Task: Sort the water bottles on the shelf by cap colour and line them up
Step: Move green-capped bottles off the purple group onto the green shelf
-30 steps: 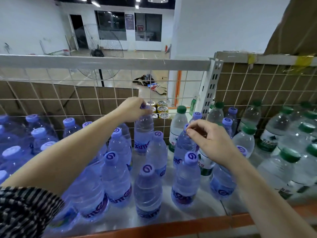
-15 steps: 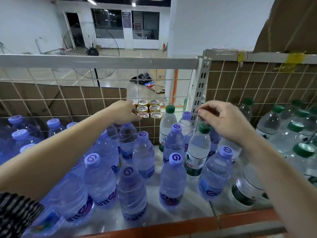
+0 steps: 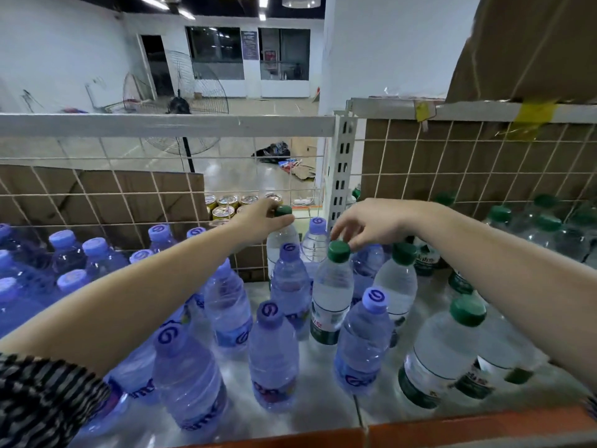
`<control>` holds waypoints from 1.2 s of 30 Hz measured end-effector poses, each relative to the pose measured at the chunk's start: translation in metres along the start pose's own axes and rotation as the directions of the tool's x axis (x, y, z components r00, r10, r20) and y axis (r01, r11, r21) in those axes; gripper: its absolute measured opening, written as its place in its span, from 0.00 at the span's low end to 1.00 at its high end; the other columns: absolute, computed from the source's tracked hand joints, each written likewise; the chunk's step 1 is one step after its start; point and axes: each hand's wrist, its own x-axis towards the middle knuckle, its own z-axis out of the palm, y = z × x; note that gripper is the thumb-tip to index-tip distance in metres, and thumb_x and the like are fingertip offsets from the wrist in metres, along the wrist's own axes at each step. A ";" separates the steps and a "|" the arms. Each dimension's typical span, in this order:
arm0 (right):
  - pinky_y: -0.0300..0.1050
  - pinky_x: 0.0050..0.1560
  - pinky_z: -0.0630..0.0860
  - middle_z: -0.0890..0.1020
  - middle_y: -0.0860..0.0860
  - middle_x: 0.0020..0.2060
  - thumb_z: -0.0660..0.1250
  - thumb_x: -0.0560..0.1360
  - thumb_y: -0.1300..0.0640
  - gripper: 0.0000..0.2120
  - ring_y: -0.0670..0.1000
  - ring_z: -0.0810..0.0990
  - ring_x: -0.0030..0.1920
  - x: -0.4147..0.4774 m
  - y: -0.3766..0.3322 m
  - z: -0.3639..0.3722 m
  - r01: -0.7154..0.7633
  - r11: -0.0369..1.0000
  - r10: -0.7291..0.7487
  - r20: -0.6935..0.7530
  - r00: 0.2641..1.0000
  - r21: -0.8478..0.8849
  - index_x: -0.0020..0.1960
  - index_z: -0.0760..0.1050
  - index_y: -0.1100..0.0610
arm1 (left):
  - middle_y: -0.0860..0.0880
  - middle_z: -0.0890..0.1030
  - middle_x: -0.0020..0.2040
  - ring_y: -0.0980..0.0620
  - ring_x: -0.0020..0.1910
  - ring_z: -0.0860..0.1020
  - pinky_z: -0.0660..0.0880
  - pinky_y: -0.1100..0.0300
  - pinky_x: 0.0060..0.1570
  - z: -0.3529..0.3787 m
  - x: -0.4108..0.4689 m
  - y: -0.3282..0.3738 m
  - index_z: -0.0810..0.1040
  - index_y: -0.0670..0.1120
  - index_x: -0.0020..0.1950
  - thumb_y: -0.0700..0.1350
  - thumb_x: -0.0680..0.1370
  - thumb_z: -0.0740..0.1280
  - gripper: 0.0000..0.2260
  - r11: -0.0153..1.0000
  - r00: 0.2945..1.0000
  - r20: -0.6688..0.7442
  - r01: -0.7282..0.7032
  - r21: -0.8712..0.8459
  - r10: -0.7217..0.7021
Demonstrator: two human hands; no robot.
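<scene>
Left hand (image 3: 261, 218) clamped on green cap (image 3: 283, 210), centre frame by mesh (image 3: 129, 202). Right hand (image 3: 371, 224) fingers apart, touching another green cap (image 3: 338, 251). Shelf (image 3: 326, 383) packed; bare strip along front edge.

purple caps (image 3: 374, 297): swirl logo | bottle labels (image 3: 326, 323): lettering unreadable (blurred, partly turned away)

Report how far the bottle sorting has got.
Done: purple caps mostly left, green caps mostly right. In hand: left hand grips a green-capped bottle at the back; right hand touches another green cap. Left: the mixed middle, then lining up.
</scene>
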 end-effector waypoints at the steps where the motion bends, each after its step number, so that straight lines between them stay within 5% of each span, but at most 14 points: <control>1: 0.43 0.59 0.77 0.82 0.46 0.58 0.71 0.74 0.57 0.22 0.45 0.81 0.55 0.001 0.001 0.000 0.027 0.998 -0.029 0.035 0.999 0.053 0.67 0.74 0.50 | 0.47 0.80 0.55 0.45 0.54 0.78 0.74 0.48 0.59 0.001 0.001 -0.002 0.76 0.46 0.61 0.57 0.76 0.68 0.19 1.000 1.000 -0.005 0.010 -0.008 -0.010; 7: 0.29 0.47 0.71 0.78 0.36 0.51 0.74 0.71 0.48 0.21 0.35 0.77 0.48 0.001 -0.006 0.011 0.187 0.975 -0.197 0.080 0.977 0.119 0.64 0.76 0.44 | 0.48 0.78 0.49 0.50 0.47 0.74 0.63 0.64 0.34 0.013 -0.004 -0.002 0.74 0.46 0.59 0.51 0.79 0.66 0.13 0.999 0.998 -0.057 0.002 0.044 0.001; 11: 0.29 0.42 0.73 0.79 0.41 0.49 0.73 0.72 0.47 0.18 0.36 0.78 0.42 0.002 -0.005 0.015 0.203 0.970 -0.210 0.038 0.977 0.130 0.60 0.76 0.47 | 0.48 0.78 0.50 0.53 0.41 0.73 0.65 0.61 0.35 0.011 -0.006 -0.002 0.75 0.46 0.63 0.51 0.79 0.67 0.15 1.000 0.997 -0.071 0.005 0.018 -0.004; 15: 0.46 0.49 0.78 0.80 0.48 0.45 0.73 0.73 0.49 0.15 0.46 0.79 0.43 0.003 -0.003 0.019 0.178 0.974 -0.174 -0.044 0.984 0.141 0.56 0.75 0.53 | 0.48 0.78 0.54 0.50 0.48 0.74 0.67 0.59 0.45 0.011 -0.008 -0.003 0.74 0.46 0.66 0.49 0.79 0.67 0.17 1.000 0.995 -0.100 0.006 -0.027 -0.009; 21: 0.47 0.43 0.75 0.81 0.52 0.39 0.74 0.72 0.51 0.13 0.52 0.78 0.38 -0.003 0.003 0.013 0.186 0.948 -0.137 -0.199 0.970 0.256 0.51 0.76 0.56 | 0.49 0.79 0.55 0.49 0.54 0.76 0.69 0.57 0.49 -0.008 -0.007 0.001 0.75 0.47 0.63 0.49 0.79 0.66 0.14 0.983 0.973 -0.230 -0.070 -0.170 0.030; 25: 0.55 0.58 0.77 0.84 0.56 0.48 0.72 0.73 0.51 0.14 0.57 0.82 0.50 -0.020 0.011 -0.010 0.299 0.827 -0.128 -0.357 0.925 0.477 0.55 0.77 0.56 | 0.53 0.79 0.53 0.52 0.54 0.76 0.70 0.51 0.64 -0.033 -0.014 0.024 0.74 0.50 0.60 0.46 0.78 0.67 0.10 0.895 0.925 -0.371 -0.230 -0.383 0.079; 27: 0.62 0.62 0.74 0.83 0.58 0.52 0.70 0.74 0.49 0.16 0.61 0.80 0.55 -0.028 0.014 -0.022 0.373 0.737 -0.114 -0.439 0.891 0.564 0.57 0.77 0.56 | 0.52 0.79 0.52 0.52 0.52 0.76 0.71 0.51 0.62 -0.045 -0.023 0.042 0.74 0.53 0.56 0.46 0.78 0.67 0.07 0.813 0.889 -0.444 -0.342 -0.472 0.115; 30: 0.56 0.65 0.74 0.82 0.53 0.56 0.64 0.76 0.47 0.19 0.51 0.80 0.58 -0.041 0.012 -0.039 0.489 0.641 -0.100 -0.568 0.817 0.592 0.61 0.74 0.58 | 0.51 0.78 0.48 0.58 0.44 0.79 0.75 0.58 0.50 -0.060 -0.038 0.074 0.72 0.51 0.55 0.44 0.80 0.64 0.05 0.684 0.811 -0.559 -0.507 -0.524 0.173; 33: 0.58 0.62 0.74 0.82 0.55 0.57 0.60 0.76 0.45 0.22 0.52 0.81 0.58 -0.053 0.009 -0.055 0.598 0.492 -0.031 -0.673 0.739 0.633 0.60 0.71 0.60 | 0.50 0.78 0.46 0.55 0.42 0.80 0.81 0.57 0.44 -0.069 -0.052 0.109 0.72 0.52 0.52 0.47 0.81 0.63 0.02 0.618 0.747 -0.651 -0.579 -0.532 0.139; 36: 0.46 0.51 0.79 0.82 0.54 0.50 0.58 0.78 0.45 0.18 0.50 0.84 0.51 -0.067 0.007 -0.063 0.637 0.453 0.067 -0.737 0.673 0.623 0.56 0.70 0.59 | 0.50 0.78 0.43 0.50 0.42 0.79 0.80 0.50 0.47 -0.070 -0.063 0.130 0.74 0.52 0.50 0.49 0.81 0.62 0.03 0.567 0.719 -0.688 -0.609 -0.554 0.099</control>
